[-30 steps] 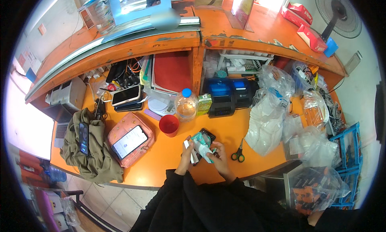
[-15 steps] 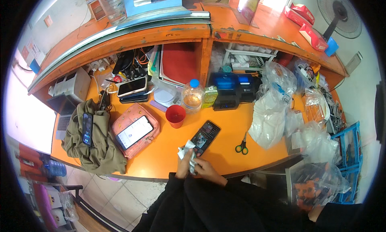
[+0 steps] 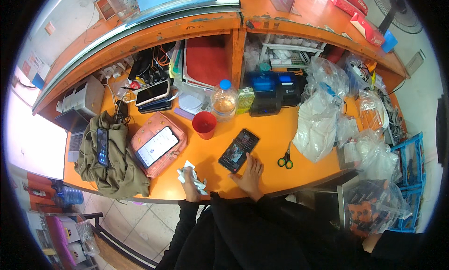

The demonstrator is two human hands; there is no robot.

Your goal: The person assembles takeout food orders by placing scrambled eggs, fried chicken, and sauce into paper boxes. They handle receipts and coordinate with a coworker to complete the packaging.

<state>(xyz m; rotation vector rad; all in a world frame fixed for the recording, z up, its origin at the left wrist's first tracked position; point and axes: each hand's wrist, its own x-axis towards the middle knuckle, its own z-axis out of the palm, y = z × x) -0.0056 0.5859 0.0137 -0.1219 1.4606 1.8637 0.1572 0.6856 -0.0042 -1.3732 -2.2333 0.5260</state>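
Observation:
My left hand (image 3: 191, 187) is closed around a crumpled white wrapper or tissue (image 3: 198, 182) near the front edge of the orange desk; I cannot tell its exact kind. To its right, my right hand (image 3: 251, 177) has its fingers spread, with the fingertips at the lower right edge of a black smartphone (image 3: 239, 150). That phone lies flat with its screen lit. A pair of scissors (image 3: 286, 158) with black and green handles rests right of the phone. Behind the phone stand a red cup (image 3: 204, 126) and a clear bottle (image 3: 224, 104) with a blue cap.
On the left, a lit phone (image 3: 157, 147) lies on a pink pouch (image 3: 135, 134), and another phone (image 3: 102, 147) on an olive garment (image 3: 112, 176). White plastic bags (image 3: 318, 132) crowd the right side. A black device (image 3: 269, 96) and a shelf (image 3: 236, 59) stand behind.
My hands have moved apart. The left went left with the white wrapper or tissue, while the right let go and reached up to the phone, its fingers spreading.

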